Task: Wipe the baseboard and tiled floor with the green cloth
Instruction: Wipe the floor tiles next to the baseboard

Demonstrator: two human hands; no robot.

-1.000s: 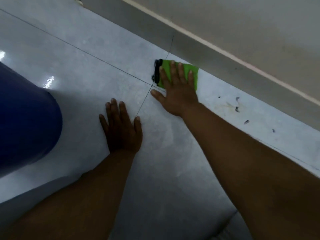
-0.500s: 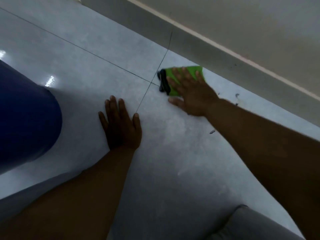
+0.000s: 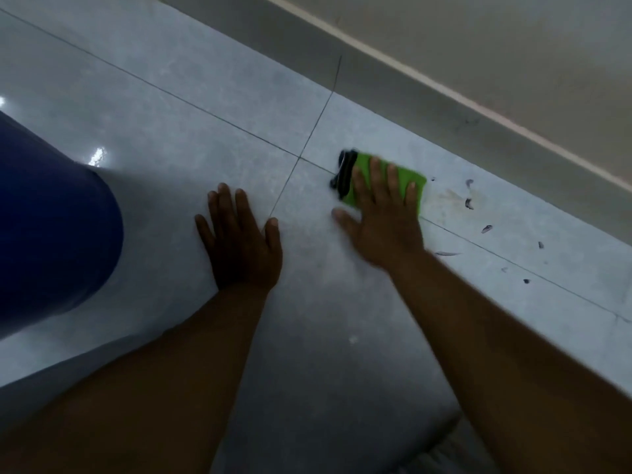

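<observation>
Blue garment (image 3: 51, 227): far left, one rounded shape, cut off by the frame edge; cannot tell which part of the person it covers.
Glare (image 3: 97, 155): one bright patch on the tiled floor (image 3: 171, 70), just beside the blue garment; a second glint at the left border.
Left hand (image 3: 239, 241): flat, palm down on the floor, fingers straight and slightly spread, thumb out to the right; holding nothing, well apart from the cloth.
Grout lines (image 3: 299, 158): two, crossing between the hands; one partly hidden under the cloth and the right hand.
Green cloth (image 3: 364, 165): one, folded, flat on the floor near the baseboard but not touching it; black edge (image 3: 343, 174) on its left side; most of its middle covered by fingers.
Right hand (image 3: 383, 220): spread wide, fingers straight, pressing down on the green cloth; thumb off the cloth, on bare tile; outline blurred.
Grey fabric (image 3: 444, 449): bottom edge, one fold, cut off; hard to identify.
Stain (image 3: 448, 196): one faint yellowish smear, just right of the cloth.
Dark marks (image 3: 469, 203): roughly eight small flecks scattered on the tile right of the cloth; some too faint to count surely.
Baseboard (image 3: 444, 111): one grey strip running diagonally from top centre to the right edge, pale trim along its top.
Wall (image 3: 513, 46): beige, top right.
</observation>
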